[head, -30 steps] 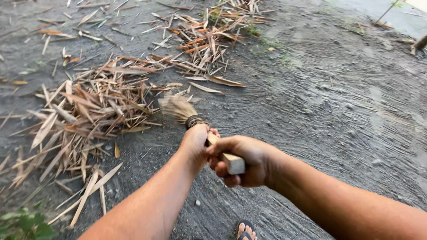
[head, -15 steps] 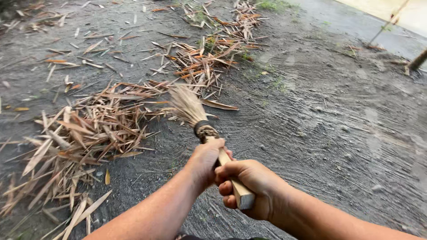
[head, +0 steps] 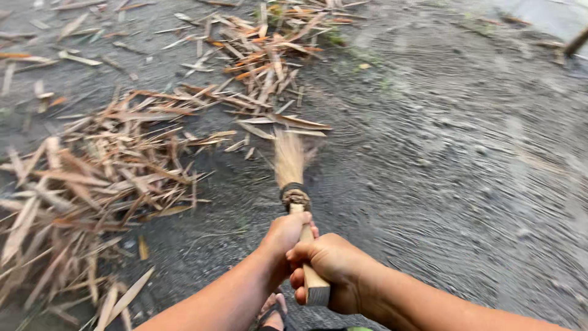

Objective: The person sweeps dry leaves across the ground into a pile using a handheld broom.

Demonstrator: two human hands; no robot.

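Both my hands grip the wooden handle of a short broom (head: 290, 165). My left hand (head: 283, 234) is higher on the handle, just below the dark binding. My right hand (head: 329, 265) holds the handle's lower end. The pale bristle head points away from me and is blurred, touching the ground just right of a pile of dry brown leaves (head: 116, 178). More dry leaves (head: 269, 55) lie in a strip further ahead.
The ground (head: 465, 171) is dark grey packed dirt with sweep marks on the right. A foot in a sandal (head: 271, 309) shows at the bottom edge. A pale paved strip (head: 545, 12) lies at the top right.
The broom head has swung from the leaf pile toward the right and forward. My hands have shifted a little to the right with it.
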